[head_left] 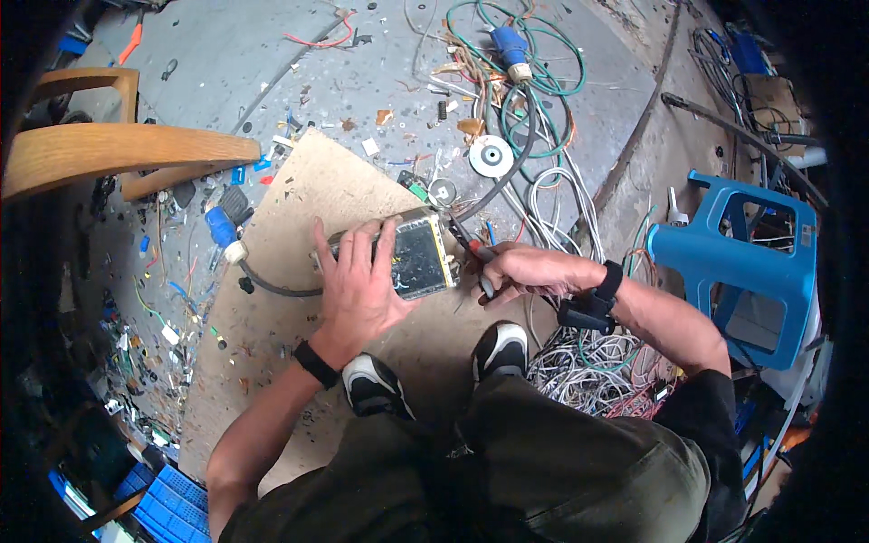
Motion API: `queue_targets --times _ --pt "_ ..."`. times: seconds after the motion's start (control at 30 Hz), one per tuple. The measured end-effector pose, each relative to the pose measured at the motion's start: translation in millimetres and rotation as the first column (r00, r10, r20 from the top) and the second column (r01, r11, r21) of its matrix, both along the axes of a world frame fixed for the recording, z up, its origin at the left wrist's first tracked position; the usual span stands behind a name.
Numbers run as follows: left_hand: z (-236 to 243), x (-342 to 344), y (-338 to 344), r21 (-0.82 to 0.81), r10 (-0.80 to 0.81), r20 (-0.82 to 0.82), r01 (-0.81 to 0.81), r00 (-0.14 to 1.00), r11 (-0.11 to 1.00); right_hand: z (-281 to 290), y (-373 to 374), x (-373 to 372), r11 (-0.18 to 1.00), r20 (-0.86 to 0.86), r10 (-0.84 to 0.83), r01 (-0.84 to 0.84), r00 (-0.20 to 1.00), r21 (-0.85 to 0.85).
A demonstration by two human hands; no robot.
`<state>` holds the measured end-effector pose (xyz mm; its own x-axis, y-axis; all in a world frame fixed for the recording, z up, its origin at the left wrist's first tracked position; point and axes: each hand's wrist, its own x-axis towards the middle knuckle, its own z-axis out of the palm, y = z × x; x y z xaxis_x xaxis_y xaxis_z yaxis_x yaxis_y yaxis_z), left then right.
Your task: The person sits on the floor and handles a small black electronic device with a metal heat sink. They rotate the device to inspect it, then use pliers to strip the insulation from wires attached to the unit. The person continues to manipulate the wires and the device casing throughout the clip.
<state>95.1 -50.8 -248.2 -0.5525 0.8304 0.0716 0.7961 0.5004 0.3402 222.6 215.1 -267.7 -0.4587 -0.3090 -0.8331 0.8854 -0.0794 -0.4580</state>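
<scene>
A black-topped, box-shaped electrical device (420, 258) with pale metal edges and a yellow strip along its right side lies on a brown board (299, 195). My left hand (358, 285) grips it from the left, fingers over its top and thumb along the near edge. In my right hand (534, 270) is a pair of pliers (472, 244) with red-and-grey handles. Their dark jaws point up and left, close beside the device's right end. Whether the jaws touch it, I cannot tell. A dark cable (282, 290) with a blue plug (220, 228) runs toward the device's left side, its end hidden behind my hand.
Another blue plug (511, 50) lies among green and grey cables ahead, near a white disc (491, 157). A blue stool (751, 262) stands at right, by a heap of wires (588, 371). Wooden chair parts (136, 154) jut in from the left. Scraps cover the floor.
</scene>
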Motion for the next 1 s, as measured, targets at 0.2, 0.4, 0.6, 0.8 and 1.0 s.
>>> queue_targets --times 0.2,0.4,0.6,0.8,1.0 --pt "6 8 0 -0.038 -0.028 -0.014 0.028 1.0 0.999 23 -1 -37 0.996 0.201 -0.048 0.063 0.978 -0.068" --pt "1 12 4 -0.046 -0.02 -0.009 0.019 1.0 0.999 -13 23 -52 0.958 0.37 0.014 0.093 0.929 -0.27" --pt "5 13 4 -0.042 -0.009 0.013 0.01 1.0 0.999 3 19 -73 0.968 0.389 0.053 0.047 0.92 -0.245" --pt "5 11 5 -0.031 -0.002 0.017 0.003 1.0 1.0 2 7 -86 0.966 0.423 0.114 -0.002 0.899 -0.257" --pt "2 11 5 -0.021 0.004 0.017 -0.004 1.0 1.0 14 7 -97 0.973 0.448 0.226 -0.176 0.865 -0.151"
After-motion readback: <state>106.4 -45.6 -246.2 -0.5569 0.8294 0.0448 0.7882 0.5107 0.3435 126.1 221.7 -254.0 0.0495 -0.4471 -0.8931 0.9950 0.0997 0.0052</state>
